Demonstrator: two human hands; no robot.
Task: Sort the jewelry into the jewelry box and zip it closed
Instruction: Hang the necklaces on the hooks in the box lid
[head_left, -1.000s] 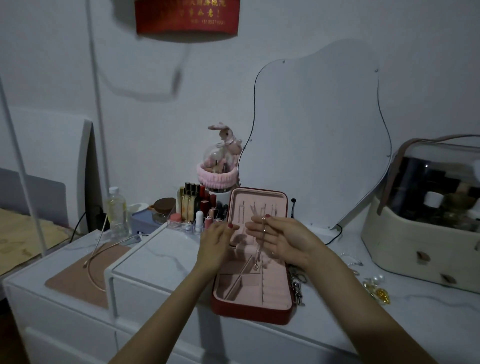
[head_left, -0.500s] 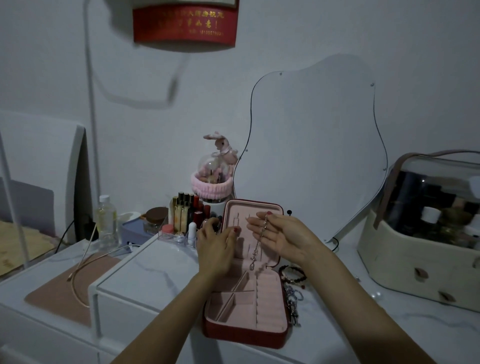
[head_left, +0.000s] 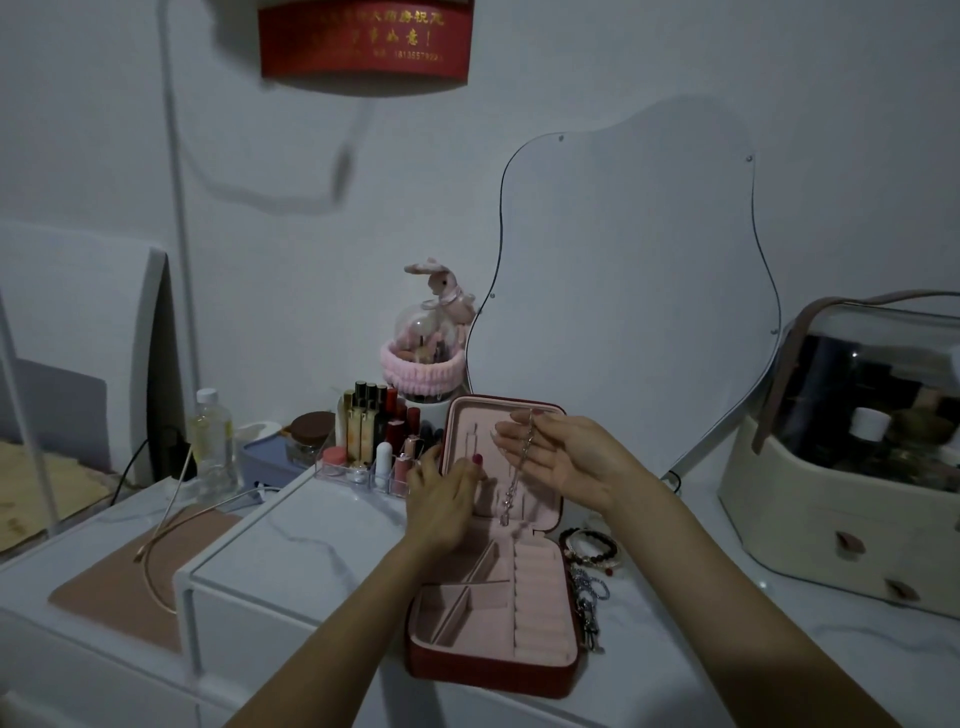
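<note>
Dresser (head_left: 332, 525) white, marble-look top; big wavy mirror (head_left: 623, 291) leans on the wall behind; cream case (head_left: 831, 519) with clear lid at far right; clear tray of cosmetics (head_left: 374, 441) just left of the lid.

Box (head_left: 493, 613): red outside, pink lining, unzipped and open near the dresser's front edge; lid (head_left: 498, 462) stands upright at the back; base has dividers on the left and ring rolls on the right; no jewelry seen in the base.

Chain (head_left: 522, 462): thin, silver, hangs down in front of the lid with a small pendant at the bottom; bracelets (head_left: 592, 551) lie on the dresser touching the box's right side.

Right hand (head_left: 561, 457): palm turned up, fingers nearly straight and pointing left; chain draped over the fingers, top end at the fingertips, so carried and not clenched.

Left hand (head_left: 447, 499): back to camera, fingers curled over the lid's left edge, gripping it; red nails.

Vs 0.5 s ago: both hands and chain in about the same pose; whole scene sits lower in the view, so the head moved; bracelets unmoved.
</note>
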